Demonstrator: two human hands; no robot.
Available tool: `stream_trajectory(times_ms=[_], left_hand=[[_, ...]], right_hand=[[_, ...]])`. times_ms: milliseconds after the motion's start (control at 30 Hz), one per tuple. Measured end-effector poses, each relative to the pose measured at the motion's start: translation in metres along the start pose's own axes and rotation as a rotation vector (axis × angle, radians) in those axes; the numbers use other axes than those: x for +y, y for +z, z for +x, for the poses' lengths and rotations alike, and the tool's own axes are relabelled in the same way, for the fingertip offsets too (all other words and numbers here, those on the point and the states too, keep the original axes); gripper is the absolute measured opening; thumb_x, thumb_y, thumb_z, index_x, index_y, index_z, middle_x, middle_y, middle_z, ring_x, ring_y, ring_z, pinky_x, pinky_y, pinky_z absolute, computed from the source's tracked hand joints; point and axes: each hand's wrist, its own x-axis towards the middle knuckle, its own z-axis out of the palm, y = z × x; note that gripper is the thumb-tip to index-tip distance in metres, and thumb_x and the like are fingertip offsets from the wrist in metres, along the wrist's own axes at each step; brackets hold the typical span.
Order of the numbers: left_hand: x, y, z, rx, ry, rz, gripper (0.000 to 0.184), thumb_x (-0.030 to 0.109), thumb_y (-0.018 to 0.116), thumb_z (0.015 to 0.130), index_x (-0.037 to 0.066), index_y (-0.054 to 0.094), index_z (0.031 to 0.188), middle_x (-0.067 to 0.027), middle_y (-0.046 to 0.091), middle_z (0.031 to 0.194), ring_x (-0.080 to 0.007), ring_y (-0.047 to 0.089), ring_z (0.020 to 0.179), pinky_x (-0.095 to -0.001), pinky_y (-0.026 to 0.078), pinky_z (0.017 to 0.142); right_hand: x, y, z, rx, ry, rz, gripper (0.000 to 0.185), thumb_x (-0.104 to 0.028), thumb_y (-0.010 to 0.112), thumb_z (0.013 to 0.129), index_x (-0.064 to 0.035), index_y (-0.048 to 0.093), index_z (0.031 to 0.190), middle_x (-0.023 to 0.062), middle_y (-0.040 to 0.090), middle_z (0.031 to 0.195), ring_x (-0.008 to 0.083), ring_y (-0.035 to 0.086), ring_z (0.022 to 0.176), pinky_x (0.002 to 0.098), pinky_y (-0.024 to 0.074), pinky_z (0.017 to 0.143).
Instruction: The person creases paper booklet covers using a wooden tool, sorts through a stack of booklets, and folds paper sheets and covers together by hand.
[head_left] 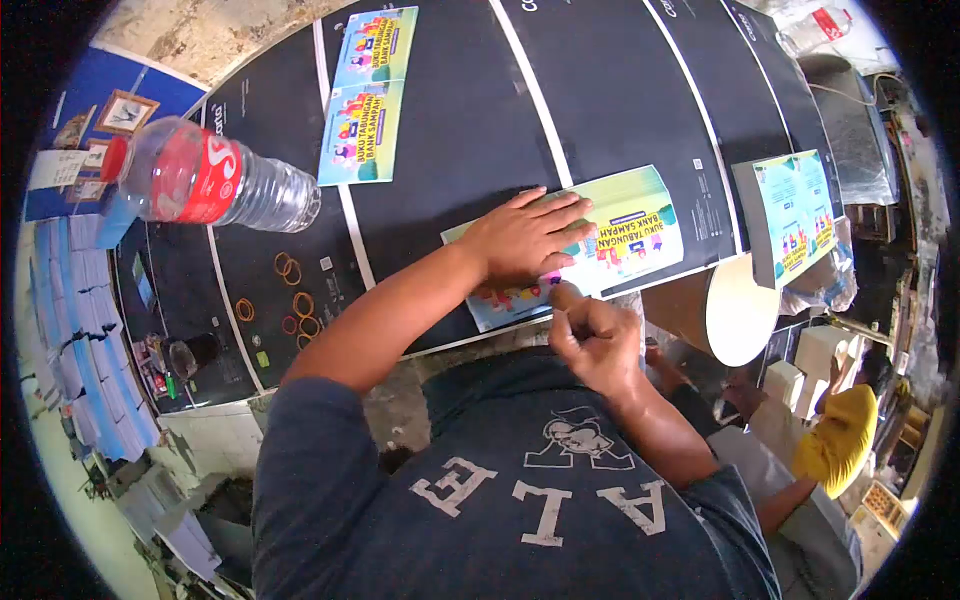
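A brightly printed cover sheet (645,205), marked "Buku Tabungan Bank Sampah", lies at the near edge of the black table. Across its middle my left hand (530,235) rests flat, palm down with fingers stretched out. My right hand (600,340) is curled into a fist at the sheet's near edge, thumb side up. Whatever it may hold is hidden by the fingers. Part of the sheet's left half is covered by my left hand and forearm.
More printed covers (365,130) lie toward the far left. A thick stack of booklets (790,215) stands at the right edge. A plastic bottle (215,180) and several rubber bands (305,315) are on the left. A person in yellow (840,435) is at lower right.
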Motion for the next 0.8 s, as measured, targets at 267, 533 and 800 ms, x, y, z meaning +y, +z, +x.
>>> stream_trajectory(times_ms=[267, 533, 800], left_hand=[[0.003, -0.001, -0.007, 0.008, 0.000, -0.046, 0.054, 0.043, 0.047, 0.099, 0.014, 0.046, 0.144, -0.0096, 0.033, 0.157, -0.0241, 0.028, 0.146, -0.0496, 0.020, 0.120], [-0.001, 0.001, -0.008, 0.038, -0.017, -0.095, 0.056, 0.042, 0.046, 0.099, 0.011, 0.045, 0.145, -0.0106, 0.035, 0.156, -0.0244, 0.028, 0.147, -0.0495, 0.019, 0.120], [0.004, -0.015, -0.001, -0.048, 0.004, 0.007, 0.055, 0.035, 0.045, 0.100, 0.005, 0.042, 0.146, -0.0118, 0.034, 0.157, -0.0253, 0.028, 0.146, -0.0467, 0.019, 0.120]], right_hand=[[-0.009, 0.052, -0.013, -0.036, -0.381, 0.009, 0.027, -0.004, 0.076, 0.071, -0.0085, 0.051, 0.063, 0.0096, 0.053, 0.058, 0.0296, 0.055, 0.050, 0.0384, 0.0434, 0.048], [-0.034, 0.080, -0.008, -0.185, -0.416, -0.096, 0.025, -0.010, 0.078, 0.070, -0.0087, 0.055, 0.060, 0.0088, 0.054, 0.061, 0.0288, 0.057, 0.053, 0.0395, 0.0463, 0.049], [-0.043, 0.049, -0.001, -0.119, -0.468, -0.047, 0.028, -0.012, 0.077, 0.071, -0.0073, 0.053, 0.059, 0.0107, 0.055, 0.065, 0.0289, 0.055, 0.052, 0.0389, 0.0466, 0.048]])
